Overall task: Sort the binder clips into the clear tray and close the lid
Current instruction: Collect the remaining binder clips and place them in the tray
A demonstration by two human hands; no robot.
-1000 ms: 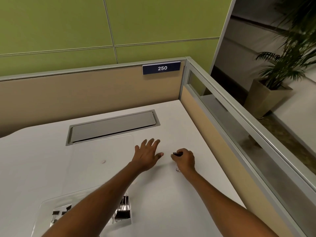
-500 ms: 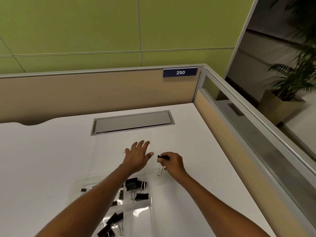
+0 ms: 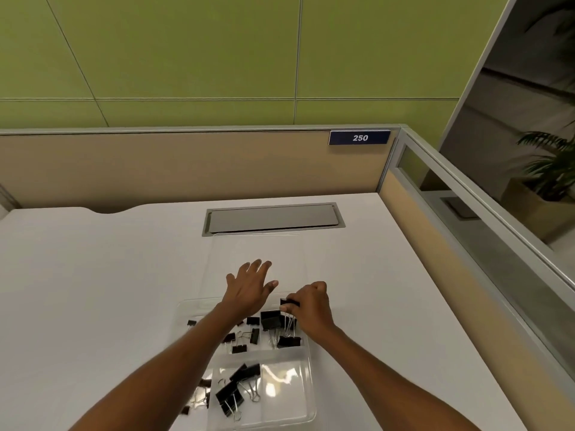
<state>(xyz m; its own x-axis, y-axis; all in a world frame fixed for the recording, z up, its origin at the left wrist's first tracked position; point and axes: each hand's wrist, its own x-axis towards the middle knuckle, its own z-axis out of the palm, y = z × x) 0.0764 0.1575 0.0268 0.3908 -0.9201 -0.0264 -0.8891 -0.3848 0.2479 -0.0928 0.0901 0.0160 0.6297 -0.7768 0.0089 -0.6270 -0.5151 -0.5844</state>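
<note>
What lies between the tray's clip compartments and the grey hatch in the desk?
Head view: the clear lid lies open flat there, nearly reaching the grey hatch; the left hand spreads over its near end.

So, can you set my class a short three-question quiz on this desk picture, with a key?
1. True or false: the lid is shut over the tray.
2. Which hand pinches a clip? A left; B right; C neither.
3. Fill in: the sign reads ___.
Key: 1 false, the lid lies open beyond the tray; 2 B, the right hand; 3 250.
</note>
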